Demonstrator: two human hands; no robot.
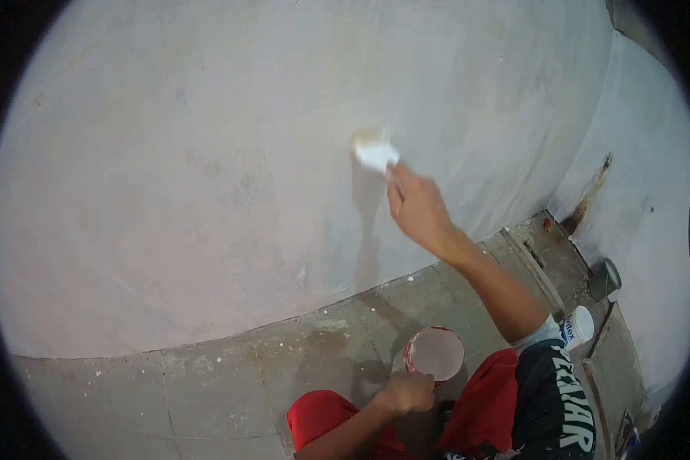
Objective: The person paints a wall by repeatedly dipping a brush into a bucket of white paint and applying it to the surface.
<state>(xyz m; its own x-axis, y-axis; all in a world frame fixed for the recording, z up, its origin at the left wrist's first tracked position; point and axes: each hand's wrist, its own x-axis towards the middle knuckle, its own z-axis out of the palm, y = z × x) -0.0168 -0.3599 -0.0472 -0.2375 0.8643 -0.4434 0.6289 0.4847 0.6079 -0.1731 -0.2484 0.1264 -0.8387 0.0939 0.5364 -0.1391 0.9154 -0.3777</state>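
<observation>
My right hand (420,201) is closed around the handle of a paintbrush (377,156). The brush looks white with tan bristles, slightly blurred, and its tip is at the pale wall (207,153). Lower down, my left hand (409,393) grips the near edge of a paint tub (437,353). Its rim is smeared red, and pale pinkish paint shows inside. The tub is between my red-clad knees, over the floor; whether it rests on anything is hidden.
Grey floor tiles (215,399) spotted with white drips meet the wall. On the right are a white labelled paint container (577,328) lying tilted, a dark green bucket (605,279) and a wooden strip (534,268). Another wall (636,161) closes the right side.
</observation>
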